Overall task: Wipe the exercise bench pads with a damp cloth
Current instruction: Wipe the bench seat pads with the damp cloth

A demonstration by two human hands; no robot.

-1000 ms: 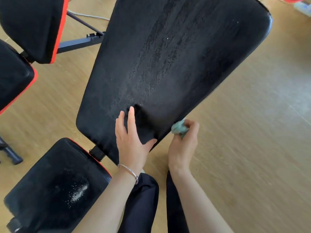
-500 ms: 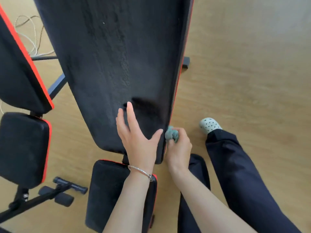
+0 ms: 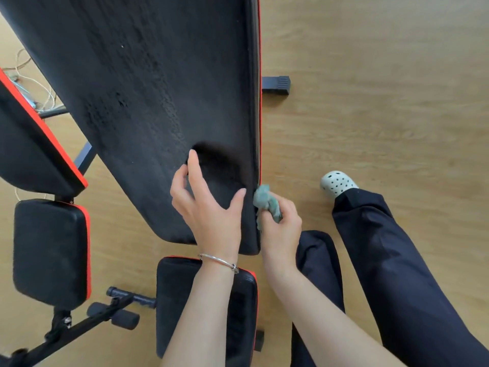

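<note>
The long black back pad (image 3: 148, 83) of the exercise bench runs up the middle of the view, streaked with damp marks and edged in red on its right side. My left hand (image 3: 209, 205) rests on the pad's lower right part, fingers spread and slightly lifted. My right hand (image 3: 280, 226) grips a crumpled grey-green cloth (image 3: 266, 201) and presses it against the pad's right edge near the lower corner. Below the back pad lies the black seat pad (image 3: 174, 300), partly hidden under my left forearm.
A second black-and-red bench (image 3: 29, 144) with its own seat pad (image 3: 50, 250) and foam rollers (image 3: 124, 317) stands at the left. My legs in dark trousers (image 3: 391, 260) and a white clog (image 3: 337, 182) are on the wood floor at right. Cables (image 3: 29, 83) lie far left.
The view has swung round the bench to its right side. My right hand with the cloth stays on the pad's right edge; my left fingers have lifted and curled slightly.
</note>
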